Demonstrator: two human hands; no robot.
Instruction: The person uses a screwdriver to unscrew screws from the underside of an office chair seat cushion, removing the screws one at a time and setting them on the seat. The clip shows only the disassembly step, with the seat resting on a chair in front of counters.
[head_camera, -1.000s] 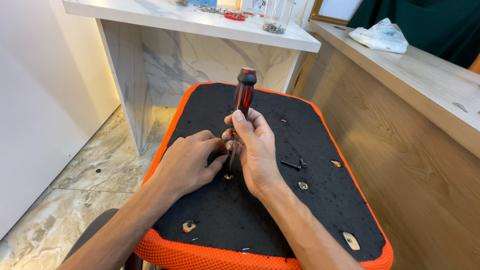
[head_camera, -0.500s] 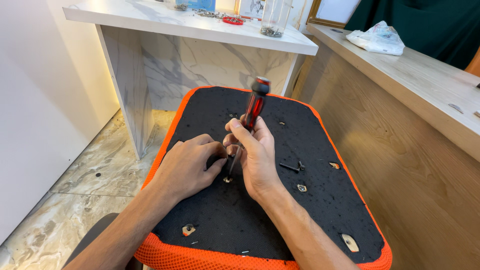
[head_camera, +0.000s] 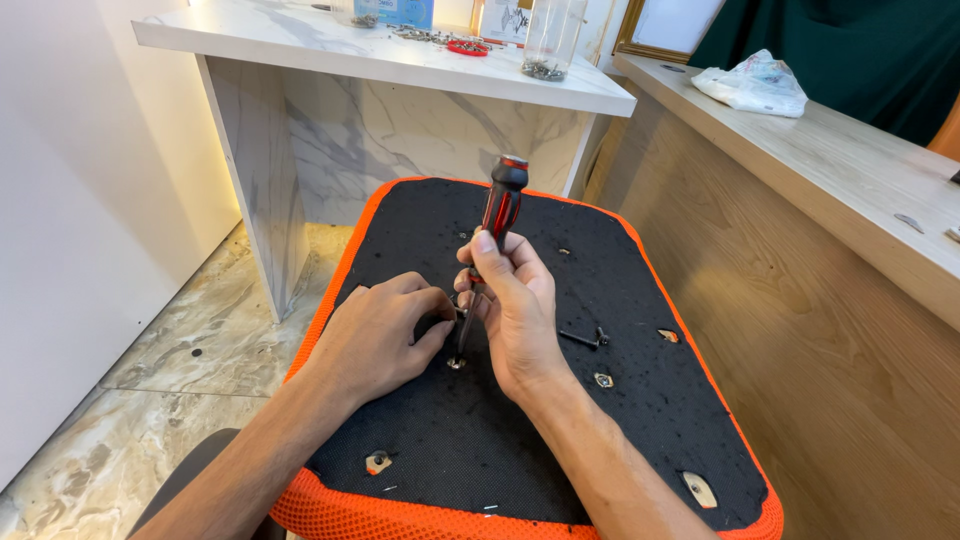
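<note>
1. Red-and-black screwdriver (head_camera: 497, 228) stands nearly upright, top leaning slightly right, over the black underside of an orange-edged seat pad (head_camera: 420, 240); tip sits in a screw hole (head_camera: 456, 363) near the pad's middle.
2. Right hand (head_camera: 512, 305) is wrapped closed around the lower handle and shaft. Most of the shaft is hidden behind its fingers.
3. Left hand (head_camera: 380, 335) rests on the pad just left of the shaft, fingers curled in and pinched at the shaft near the tip. Can't tell if it holds a screw; too small, covered by fingertips.
4. Small dark L-shaped tool (head_camera: 583, 339) lies on the pad right of the right hand, with more holes (head_camera: 603, 380) near it.
5. Front pad edge is cut off by the frame bottom.
6. Marble-look desk (head_camera: 300, 45) behind holds a clear jar (head_camera: 548, 40) and small hardware, hard to make out.
7. Wooden counter (head_camera: 800, 130) on the right carries a white plastic bag (head_camera: 755, 85).
</note>
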